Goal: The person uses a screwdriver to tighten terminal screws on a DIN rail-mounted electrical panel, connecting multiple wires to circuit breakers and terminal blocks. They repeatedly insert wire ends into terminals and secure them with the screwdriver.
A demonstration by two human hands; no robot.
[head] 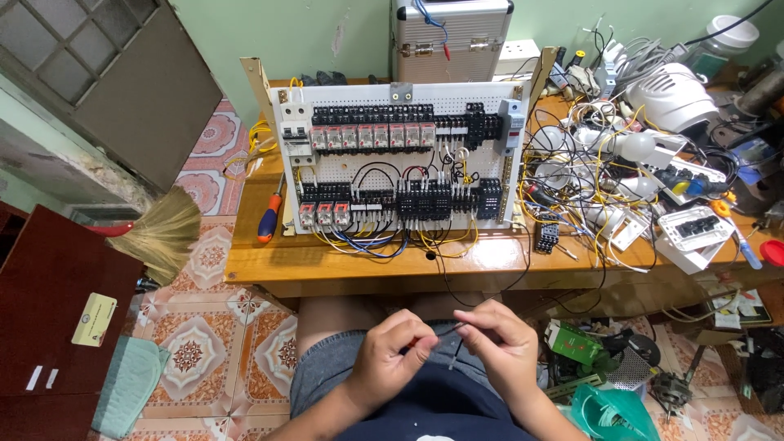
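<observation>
My left hand [392, 351] and my right hand [502, 347] meet over my lap, below the table edge. Between their fingertips runs a thin dark wire [447, 330], pinched by both hands. In front of me on the wooden table [327, 261] stands a white perforated panel [400, 155] leaning back, fitted with rows of black relays and terminal blocks, a white breaker at its upper left, and black, yellow, blue and red wiring.
A screwdriver with an orange and blue handle [269, 219] lies left of the panel. A tangle of wires, bulbs and white switch boxes [629, 180] covers the table's right half. A metal case [453, 37] stands behind. A broom [159, 233] lies on the tiled floor at left.
</observation>
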